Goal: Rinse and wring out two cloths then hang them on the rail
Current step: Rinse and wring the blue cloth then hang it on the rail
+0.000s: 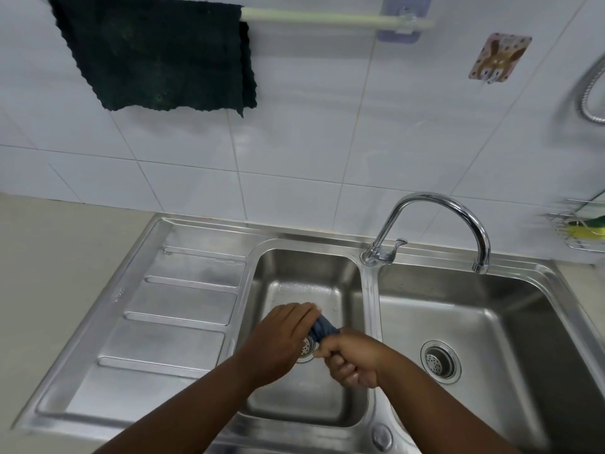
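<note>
A dark green cloth (pixel 154 57) hangs spread over the left part of the pale rail (pixel 327 19) on the tiled wall. Over the small left basin (pixel 347 290) of the steel sink, both of my hands grip a twisted blue-grey cloth (pixel 322 327). My left hand (pixel 281 339) closes around its upper left end and my right hand (pixel 352 360) is clenched on its lower right end. Only a short twisted stretch of the cloth shows between the two fists.
A chrome tap (pixel 458 211) arches over the large right basin (pixel 491 322), with no water visible. A ribbed draining board (pixel 163 322) lies to the left. A wire rack with a yellow-green sponge (pixel 582 229) sits at the far right, a hook sticker (pixel 499 57) and shower hose (pixel 589 90) on the wall.
</note>
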The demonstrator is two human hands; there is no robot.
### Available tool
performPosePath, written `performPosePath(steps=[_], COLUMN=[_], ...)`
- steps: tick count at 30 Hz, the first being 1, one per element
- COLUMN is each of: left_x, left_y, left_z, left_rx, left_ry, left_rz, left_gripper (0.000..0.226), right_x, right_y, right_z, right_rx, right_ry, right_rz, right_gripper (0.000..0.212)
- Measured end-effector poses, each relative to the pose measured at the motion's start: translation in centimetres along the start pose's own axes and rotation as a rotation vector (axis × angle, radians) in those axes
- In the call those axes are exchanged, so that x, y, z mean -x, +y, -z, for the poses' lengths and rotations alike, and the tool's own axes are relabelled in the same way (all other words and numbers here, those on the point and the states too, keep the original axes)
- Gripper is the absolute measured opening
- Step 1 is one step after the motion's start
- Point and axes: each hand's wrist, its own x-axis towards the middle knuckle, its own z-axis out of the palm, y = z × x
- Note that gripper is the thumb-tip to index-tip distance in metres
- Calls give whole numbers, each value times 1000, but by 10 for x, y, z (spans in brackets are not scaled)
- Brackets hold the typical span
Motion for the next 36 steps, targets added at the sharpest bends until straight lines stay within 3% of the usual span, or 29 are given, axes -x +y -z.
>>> performPosePath(steps=[3,6,10,14,21,23,25,31,36], left_x=[-7,-20,-27,-36,-41,-42,-41,-34,-27], left_y=[0,-3,-4,0,9,10,10,11,15], left_z=[4,15,28,27,17,15,12,4,5], left_rx=[-27,-105,-207,-219,136,311,468,735,926], left_ry=[77,6,-251,-451,-737,-817,-881,-898,-921], left_rz=[-25,-54,-26,39,368,479,560,774,871], left_gripper=[36,13,20,19,29,27,26,17,23], right_x=[1,-1,-4,-11,-28,-31,-34,-28,-33], right_y=[1,3,-2,-7,10,12,14,14,15], right_z=[-6,-15,-22,-25,-16,-13,-9,-5,0], right_rx=[-63,-35,143,612,1456,1610,1638,1724,1745], right_ry=[-239,-242,48,360,704,717,712,695,706], right_rz=[-48,-86,-99,34,472,509,524,700,809], right_gripper=[25,26,13,13,10,21,30,22,18])
